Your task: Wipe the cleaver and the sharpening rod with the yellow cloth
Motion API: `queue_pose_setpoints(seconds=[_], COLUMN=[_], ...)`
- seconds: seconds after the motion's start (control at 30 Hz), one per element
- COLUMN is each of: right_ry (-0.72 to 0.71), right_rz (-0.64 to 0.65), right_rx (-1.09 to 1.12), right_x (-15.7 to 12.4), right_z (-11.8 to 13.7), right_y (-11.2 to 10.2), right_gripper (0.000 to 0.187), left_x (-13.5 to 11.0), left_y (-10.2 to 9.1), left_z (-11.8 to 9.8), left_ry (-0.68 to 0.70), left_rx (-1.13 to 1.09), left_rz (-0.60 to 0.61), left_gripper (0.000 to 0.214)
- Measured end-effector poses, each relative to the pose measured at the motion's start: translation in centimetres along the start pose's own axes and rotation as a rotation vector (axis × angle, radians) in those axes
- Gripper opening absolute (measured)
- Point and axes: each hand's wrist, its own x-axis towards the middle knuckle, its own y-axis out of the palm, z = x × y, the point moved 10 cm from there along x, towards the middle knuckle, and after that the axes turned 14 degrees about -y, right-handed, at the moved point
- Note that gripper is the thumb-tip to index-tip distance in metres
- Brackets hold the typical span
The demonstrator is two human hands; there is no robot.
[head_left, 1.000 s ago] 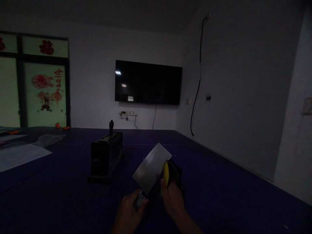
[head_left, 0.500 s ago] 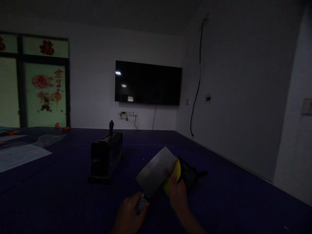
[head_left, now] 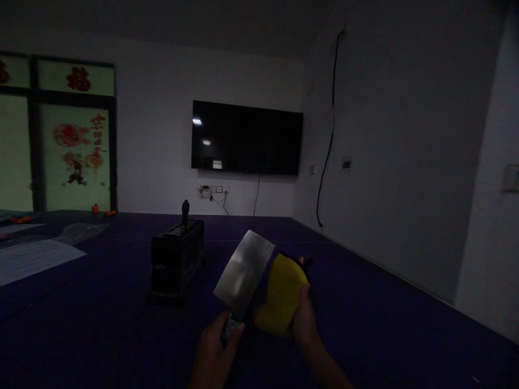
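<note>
**Head view: cleaver point(head_left: 245, 273) in left hand point(head_left: 217, 346), yellow cloth point(head_left: 284, 294) in right hand point(head_left: 304, 319)**

Clock directions are taken from the centre of the head view.

Left hand, between 6 and 7 o'clock: reaches up from the lower edge, fingers wrapped around the cleaver's handle, thumb along its right side. The cleaver is raised and tilted, blade pointing to 1 o'clock.

Right hand, at 5 o'clock: forearm slants in from the lower edge. The thumb lies upright along the cloth's right edge, pinching it against the fingers; one fingertip shows past the top edge, the others are hidden. The cloth hangs just beside the blade, a narrow dark gap between them.

Materials: blade broad, near-rectangular, of metal with a cloudy sheen. Handle mottled, detail indistinct. Cloth soft, matte, rounded at the top, with a dark edging.

Surroundings: at 8 o'clock, a glossy black block point(head_left: 176, 262), box-shaped, a bulbous dark handle point(head_left: 185, 213) rising from its top. It stands upright on a dark blue-purple tabletop point(head_left: 121, 329).
</note>
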Motion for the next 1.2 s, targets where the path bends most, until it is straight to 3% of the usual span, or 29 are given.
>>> queue_pose_setpoints(seconds=[0.13,0.23,0.47,0.6,0.67,0.73,0.83,0.93,1.07,1.2], right_ry=[0.375,0.468,0.332,0.069,-0.108,-0.222,-0.293,-0.301,-0.268,-0.321], right_rz=[0.025,0.079,0.077,0.079,0.217,0.456,0.833,1.081,1.176,1.112], right_rx=[0.227,0.201,-0.122,-0.588,-0.811,-0.970,-1.164,-1.280,-1.337,-1.305], right_x=[-0.4,-0.1,1.3,1.7,1.3,-0.2,-3.5,-6.2,-7.1,-6.4], right_z=[-1.8,-2.4,-3.6,-0.8,0.7,0.6,-1.3,-3.2,-4.3,-3.7], right_y=[0.8,0.2,-1.9,-2.3,-0.3,2.4,5.3,6.1,5.7,6.2], right_gripper=[0.059,0.057,0.065,0.061,0.061,0.061,0.059,0.053,0.052,0.049], left_x=[0.1,0.2,0.8,0.7,0.6,0.6,0.5,0.4,0.3,0.2], left_y=[-1.0,-2.1,-2.7,-2.2,-2.0,-1.8,-1.4,-1.1,-0.8,-0.3], left_z=[0.6,1.4,2.1,1.7,1.4,1.0,0.6,0.3,0.2,-0.1], left_ry=[-0.112,-0.181,-0.198,-0.162,-0.133,-0.103,-0.079,-0.064,-0.041,-0.001], left_rx=[-0.127,-0.186,-0.183,-0.162,-0.141,-0.118,-0.094,-0.075,-0.053,-0.046], left_rz=[-0.044,-0.126,-0.184,-0.152,-0.137,-0.116,-0.072,-0.043,-0.033,0.015], left_gripper=[0.050,0.055,0.058,0.055,0.053,0.052,0.052,0.052,0.050,0.049])
